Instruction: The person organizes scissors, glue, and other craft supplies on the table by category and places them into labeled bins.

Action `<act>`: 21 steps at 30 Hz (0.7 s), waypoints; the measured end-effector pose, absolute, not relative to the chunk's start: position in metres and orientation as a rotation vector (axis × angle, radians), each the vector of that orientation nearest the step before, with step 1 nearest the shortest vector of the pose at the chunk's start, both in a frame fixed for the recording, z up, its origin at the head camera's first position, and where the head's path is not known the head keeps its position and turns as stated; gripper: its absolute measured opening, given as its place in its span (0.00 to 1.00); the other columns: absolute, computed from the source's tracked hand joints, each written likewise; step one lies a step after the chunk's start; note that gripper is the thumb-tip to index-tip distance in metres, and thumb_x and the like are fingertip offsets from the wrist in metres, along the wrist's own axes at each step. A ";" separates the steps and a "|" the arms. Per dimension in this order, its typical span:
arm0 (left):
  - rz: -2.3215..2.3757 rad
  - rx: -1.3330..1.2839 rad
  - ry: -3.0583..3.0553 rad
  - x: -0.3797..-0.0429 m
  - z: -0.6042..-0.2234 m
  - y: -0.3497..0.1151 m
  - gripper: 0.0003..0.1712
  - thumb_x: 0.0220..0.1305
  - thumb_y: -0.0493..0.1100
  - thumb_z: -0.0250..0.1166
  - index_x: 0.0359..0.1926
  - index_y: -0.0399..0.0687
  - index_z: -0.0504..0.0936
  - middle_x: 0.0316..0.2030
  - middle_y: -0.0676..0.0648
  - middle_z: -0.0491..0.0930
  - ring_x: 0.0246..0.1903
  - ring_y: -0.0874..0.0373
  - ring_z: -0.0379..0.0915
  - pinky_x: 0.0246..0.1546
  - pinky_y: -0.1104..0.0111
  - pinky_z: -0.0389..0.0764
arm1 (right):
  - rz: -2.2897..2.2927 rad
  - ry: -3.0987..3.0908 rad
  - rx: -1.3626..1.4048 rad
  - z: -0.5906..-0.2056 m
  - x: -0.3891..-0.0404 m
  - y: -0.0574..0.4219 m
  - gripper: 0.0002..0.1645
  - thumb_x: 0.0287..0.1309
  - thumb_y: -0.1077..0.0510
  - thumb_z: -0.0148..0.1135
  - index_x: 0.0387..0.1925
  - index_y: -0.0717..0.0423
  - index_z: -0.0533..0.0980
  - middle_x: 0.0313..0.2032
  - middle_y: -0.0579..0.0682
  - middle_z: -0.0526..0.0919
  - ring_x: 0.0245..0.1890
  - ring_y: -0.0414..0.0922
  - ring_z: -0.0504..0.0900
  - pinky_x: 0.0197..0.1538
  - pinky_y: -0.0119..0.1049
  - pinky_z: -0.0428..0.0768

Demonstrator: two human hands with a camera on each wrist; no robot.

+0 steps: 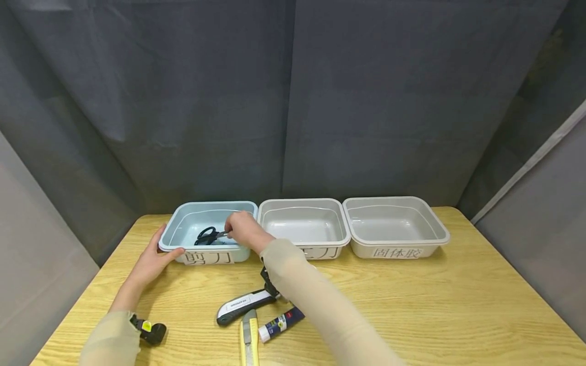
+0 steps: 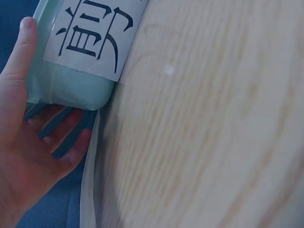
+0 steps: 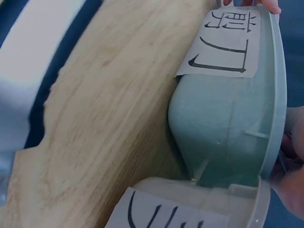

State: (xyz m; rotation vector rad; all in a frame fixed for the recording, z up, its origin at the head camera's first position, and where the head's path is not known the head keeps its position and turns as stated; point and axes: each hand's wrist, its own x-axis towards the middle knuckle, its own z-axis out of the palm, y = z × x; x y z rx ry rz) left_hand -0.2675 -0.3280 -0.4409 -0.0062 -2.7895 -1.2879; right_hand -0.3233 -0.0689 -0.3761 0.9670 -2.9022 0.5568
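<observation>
Beige fabric sleeve [image 1: 329, 310] nearest us, our right hand [image 1: 247, 229] pinches black-handled metal scissors [image 1: 208, 237] inside the pale-blue rectangular plastic bin [image 1: 210, 216]; our left hand [image 1: 151, 263], fingers loosely spread, touches its left end. Rightward, two off-white plastic bins [image 1: 302, 229] stand alongside in a row.

Head view. Passage: bare table [image 1: 403, 320], 4–5 o'clock. Obstacles: right sleeve [image 1: 329, 315], 5–6; glue stick [image 1: 281, 324], 6; two knives [image 1: 244, 306], 7; three bins [image 1: 302, 229] beyond, 4–8.

Three bins [image 1: 192, 223] [image 1: 302, 231] [image 1: 389, 230] bear three labels [image 1: 209, 258] [image 1: 324, 252] [image 1: 396, 253]. Two utility knives [image 1: 244, 306] [image 1: 249, 336], one glue stick [image 1: 281, 324] and one pair of scissors [image 1: 207, 236] are visible.
</observation>
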 end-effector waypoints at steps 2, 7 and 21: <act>-1.290 0.000 -2.789 -0.268 -0.441 -0.329 0.57 0.55 0.60 0.62 0.71 0.51 0.33 0.69 0.33 0.42 0.65 0.34 0.42 0.60 0.39 0.48 | 0.573 -2.923 0.953 -0.374 -0.323 -0.070 0.08 0.52 0.59 0.64 0.36 0.53 0.82 0.36 0.44 0.84 0.40 0.41 0.80 0.43 0.29 0.76; -1.305 -0.003 -2.778 -0.268 -0.442 -0.329 0.57 0.55 0.59 0.62 0.71 0.51 0.33 0.69 0.33 0.41 0.66 0.34 0.41 0.61 0.40 0.48 | 0.558 -2.958 0.940 -0.373 -0.324 -0.072 0.09 0.52 0.59 0.64 0.37 0.52 0.83 0.37 0.44 0.84 0.41 0.41 0.80 0.44 0.29 0.76; -1.330 -0.013 -2.747 -0.267 -0.441 -0.324 0.57 0.54 0.57 0.64 0.71 0.49 0.35 0.69 0.34 0.43 0.66 0.36 0.41 0.61 0.41 0.48 | 0.508 -2.991 1.054 -0.378 -0.323 -0.072 0.13 0.55 0.64 0.58 0.42 0.53 0.81 0.41 0.46 0.83 0.44 0.40 0.79 0.46 0.28 0.75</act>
